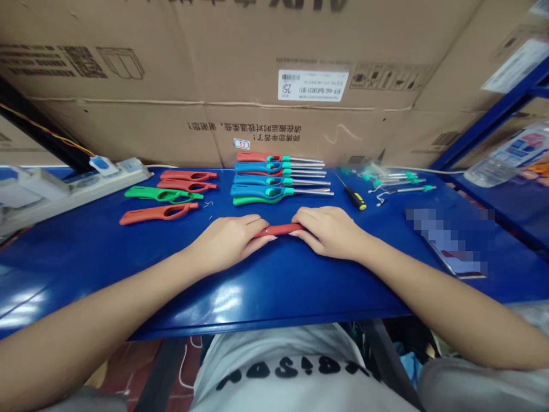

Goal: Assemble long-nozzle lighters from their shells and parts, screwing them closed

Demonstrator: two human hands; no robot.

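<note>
Printed cardboard backs the blue table, with a white power strip left and a plastic bottle right.

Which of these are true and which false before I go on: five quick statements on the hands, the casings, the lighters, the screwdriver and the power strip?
1. The left hand and right hand hold one red casing between them. True.
2. The screwdriver lies left of the rodded lighters. False: the screwdriver is right of the rodded lighters.
3. A green casing lies at the left. True.
4. The power strip is at the right. False: the power strip is at the left.
5. The lighters' metal rods point right. True.
</note>
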